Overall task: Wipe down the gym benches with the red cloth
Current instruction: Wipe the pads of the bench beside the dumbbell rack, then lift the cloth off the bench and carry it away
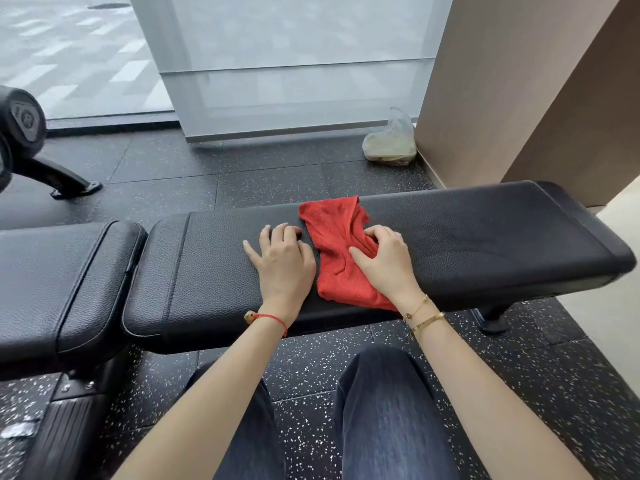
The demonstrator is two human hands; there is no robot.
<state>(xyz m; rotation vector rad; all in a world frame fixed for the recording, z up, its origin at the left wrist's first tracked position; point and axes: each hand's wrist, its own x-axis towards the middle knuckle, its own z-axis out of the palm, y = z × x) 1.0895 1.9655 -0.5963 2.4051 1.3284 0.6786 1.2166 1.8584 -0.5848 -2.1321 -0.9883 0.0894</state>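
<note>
Looking down, we see a long black padded surface with a grained leather-like cover, lying across the view. To its left, a second black pad sits just beside it, with a narrow gap between the 2. The floor is dark rubber tile with white specks. Behind the surface stand a frosted glass panel and a beige wall, and a clear plastic bag rests on the floor in the corner between them. At the far left we see black gym equipment with a round emblem; we cannot read any writing on it.

The red cloth lies crumpled on the middle of the surface. The right hand rests on it, its fingers curled and gathering the cloth into folds. The left hand lies flat on the bare surface, just beside the left edge of the cloth, its fingers slightly spread and bent at the tips, holding nothing. The left wrist carries a red string bracelet, the right wrist 2 gold bracelets.
</note>
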